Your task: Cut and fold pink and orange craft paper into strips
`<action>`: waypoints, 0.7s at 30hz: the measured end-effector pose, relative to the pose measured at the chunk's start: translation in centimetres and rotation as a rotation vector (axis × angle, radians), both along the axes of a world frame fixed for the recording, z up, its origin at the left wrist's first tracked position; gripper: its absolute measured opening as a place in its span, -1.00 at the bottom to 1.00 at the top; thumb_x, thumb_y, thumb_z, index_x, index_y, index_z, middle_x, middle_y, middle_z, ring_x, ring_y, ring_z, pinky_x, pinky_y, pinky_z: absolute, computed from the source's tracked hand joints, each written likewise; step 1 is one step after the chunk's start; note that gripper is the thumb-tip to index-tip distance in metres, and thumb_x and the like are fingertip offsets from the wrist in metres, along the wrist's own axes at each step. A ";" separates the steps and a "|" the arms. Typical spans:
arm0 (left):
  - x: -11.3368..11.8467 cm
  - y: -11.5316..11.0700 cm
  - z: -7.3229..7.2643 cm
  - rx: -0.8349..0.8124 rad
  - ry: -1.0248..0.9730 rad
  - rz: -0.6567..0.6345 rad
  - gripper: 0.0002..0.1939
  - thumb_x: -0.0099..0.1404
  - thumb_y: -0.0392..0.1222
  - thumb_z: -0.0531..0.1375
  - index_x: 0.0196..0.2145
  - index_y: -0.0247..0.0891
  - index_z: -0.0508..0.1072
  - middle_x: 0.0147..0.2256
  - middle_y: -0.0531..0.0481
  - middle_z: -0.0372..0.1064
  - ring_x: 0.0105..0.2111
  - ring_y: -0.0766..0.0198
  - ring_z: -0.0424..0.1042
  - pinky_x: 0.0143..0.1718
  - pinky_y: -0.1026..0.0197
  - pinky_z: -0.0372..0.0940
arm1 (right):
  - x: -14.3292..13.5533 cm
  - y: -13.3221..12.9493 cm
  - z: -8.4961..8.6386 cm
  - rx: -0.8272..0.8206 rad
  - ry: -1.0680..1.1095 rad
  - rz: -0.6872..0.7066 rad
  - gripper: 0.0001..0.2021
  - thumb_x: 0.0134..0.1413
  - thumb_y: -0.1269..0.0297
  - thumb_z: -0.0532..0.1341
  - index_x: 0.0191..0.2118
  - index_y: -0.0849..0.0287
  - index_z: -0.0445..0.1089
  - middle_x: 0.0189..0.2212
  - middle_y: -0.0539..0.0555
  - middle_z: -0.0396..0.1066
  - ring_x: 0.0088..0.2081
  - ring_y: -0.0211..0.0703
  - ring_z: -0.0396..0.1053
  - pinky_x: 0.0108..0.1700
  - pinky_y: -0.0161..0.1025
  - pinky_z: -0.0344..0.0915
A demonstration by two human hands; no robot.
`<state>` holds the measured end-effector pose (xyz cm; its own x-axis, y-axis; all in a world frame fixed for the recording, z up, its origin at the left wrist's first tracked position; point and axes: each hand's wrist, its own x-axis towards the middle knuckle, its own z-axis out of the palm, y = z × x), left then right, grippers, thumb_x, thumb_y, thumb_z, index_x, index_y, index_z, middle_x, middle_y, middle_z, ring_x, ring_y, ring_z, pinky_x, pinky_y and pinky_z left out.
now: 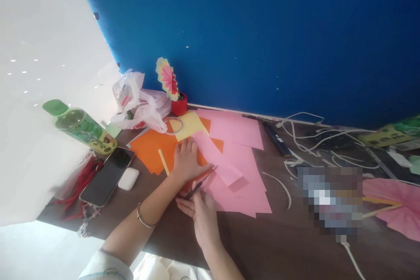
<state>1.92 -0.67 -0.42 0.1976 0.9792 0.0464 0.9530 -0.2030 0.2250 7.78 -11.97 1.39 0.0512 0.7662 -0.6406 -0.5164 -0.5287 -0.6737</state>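
My left hand [187, 162] lies with its fingers spread on the orange and pink paper. Its thumb reaches right, touching a narrow pink strip [219, 157]. Just below, my right hand [201, 208] is closed on a dark, slim tool with a thin pointed metal end [207, 176], which looks like scissors or a craft knife. The metal end lies over the pink strip's lower edge, beside my left thumb. Beneath are pink sheets [244, 201], orange paper [149, 151] and a yellow sheet [188, 123].
On the left are a green bottle [87, 129], a phone [107, 177] and a white case [128, 179]. Plastic bags [141, 105] and a red tape roll [179, 105] with a paper fan [169, 78] stand behind. White cables [300, 133] and a pink fan [398, 205] lie right.
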 end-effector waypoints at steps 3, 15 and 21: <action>0.0 0.0 0.0 0.013 0.009 0.000 -0.06 0.03 0.45 -0.07 0.12 -0.39 0.14 0.22 -0.24 -0.03 0.20 -0.11 -0.08 0.17 -0.11 -0.11 | 0.5 -1.9 0.3 -0.027 -0.047 0.040 -0.51 -0.17 -0.12 0.26 -0.29 0.24 0.24 -0.48 0.10 0.47 -0.51 -0.11 0.48 -0.47 -0.23 0.42; -0.1 0.1 0.0 -0.031 -0.011 -0.002 0.05 -0.05 0.49 -0.03 0.16 -0.43 0.08 0.22 -0.28 -0.05 0.21 -0.15 -0.11 0.17 -0.13 -0.13 | 12.3 0.4 2.3 0.224 -0.618 0.047 -0.56 -0.19 -0.13 0.25 -0.57 0.20 0.24 -0.70 -0.05 0.26 -0.67 -0.36 0.14 -0.61 -0.36 0.06; 0.0 0.1 0.1 -0.012 -0.013 0.003 0.05 -0.05 0.48 -0.01 0.16 -0.45 0.08 0.21 -0.27 -0.03 0.20 -0.13 -0.08 0.18 -0.12 -0.13 | 15.4 1.1 4.3 0.138 -0.763 0.743 -0.55 -0.05 -0.15 0.08 -0.61 0.16 0.12 -0.78 -0.12 0.04 -0.67 -0.36 -0.01 -0.59 -0.35 -0.11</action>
